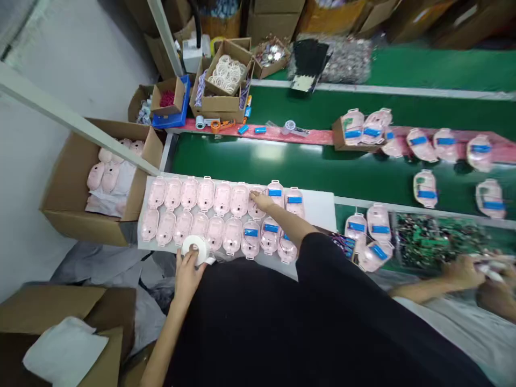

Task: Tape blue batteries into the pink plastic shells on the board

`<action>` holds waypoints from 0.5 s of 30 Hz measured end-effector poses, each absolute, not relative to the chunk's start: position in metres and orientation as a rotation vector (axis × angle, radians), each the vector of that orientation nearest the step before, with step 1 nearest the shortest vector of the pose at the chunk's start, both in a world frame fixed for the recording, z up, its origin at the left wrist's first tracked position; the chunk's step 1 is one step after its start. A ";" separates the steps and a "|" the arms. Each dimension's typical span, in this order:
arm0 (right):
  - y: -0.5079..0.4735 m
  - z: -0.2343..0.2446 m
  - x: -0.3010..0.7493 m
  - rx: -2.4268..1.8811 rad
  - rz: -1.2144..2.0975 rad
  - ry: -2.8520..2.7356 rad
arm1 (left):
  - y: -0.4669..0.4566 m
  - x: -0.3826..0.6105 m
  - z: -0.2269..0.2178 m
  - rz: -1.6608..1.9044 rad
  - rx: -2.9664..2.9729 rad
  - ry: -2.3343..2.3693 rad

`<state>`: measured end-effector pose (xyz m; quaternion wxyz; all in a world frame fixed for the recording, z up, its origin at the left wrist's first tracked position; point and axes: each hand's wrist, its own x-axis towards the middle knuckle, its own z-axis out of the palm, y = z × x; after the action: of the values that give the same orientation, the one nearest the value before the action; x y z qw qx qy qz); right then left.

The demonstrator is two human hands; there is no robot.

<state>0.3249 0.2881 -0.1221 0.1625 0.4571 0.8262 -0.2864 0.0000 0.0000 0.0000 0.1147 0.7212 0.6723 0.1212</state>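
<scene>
My left hand grips a roll of white tape at the near edge of a white sheet, its fingers at the roll's core. Two rows of pale pink plastic shells lie on this sheet, several on the right carrying blue battery packs. Over the back row, my right hand reaches to a pink shell beside one with a battery. Its fingertips are closed together on the shell's upper part; what they pinch is too small to make out.
A cardboard box of pink parts stands left. Behind the green conveyor belt are boxes of rings and cords, and tape dispensers. At right, a co-worker's hands work near a tray of circuit boards.
</scene>
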 end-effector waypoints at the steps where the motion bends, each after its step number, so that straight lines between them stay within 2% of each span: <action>1: 0.281 -0.114 0.326 1.411 -0.764 2.369 | 0.006 0.005 0.005 0.374 2.141 1.952; 3: 0.259 -0.098 0.327 1.570 -0.843 2.389 | 0.019 0.016 0.016 0.411 2.201 1.910; 4: 0.243 -0.089 0.325 1.623 -0.984 2.396 | 0.025 0.022 0.022 0.429 2.234 1.885; 6: 0.198 -0.070 0.317 1.658 -1.546 2.363 | 0.039 0.034 0.031 0.463 2.311 1.814; 8: 0.145 -0.051 0.302 1.489 -2.236 2.180 | 0.054 0.044 0.037 0.483 2.388 1.712; 10: 0.096 -0.035 0.288 1.369 -2.707 1.903 | 0.072 0.049 0.038 0.522 2.442 1.622; 12: 0.060 -0.027 0.281 1.425 -2.889 1.759 | 0.093 0.051 0.034 0.610 2.453 1.605; 15: 0.035 -0.025 0.300 1.622 -2.815 1.825 | 0.119 0.059 0.030 0.785 2.454 1.627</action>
<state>0.3001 0.0352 -0.0247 -0.2882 0.4167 0.4689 -0.7235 0.0588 0.1188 0.0296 0.0472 0.8045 0.5332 0.2574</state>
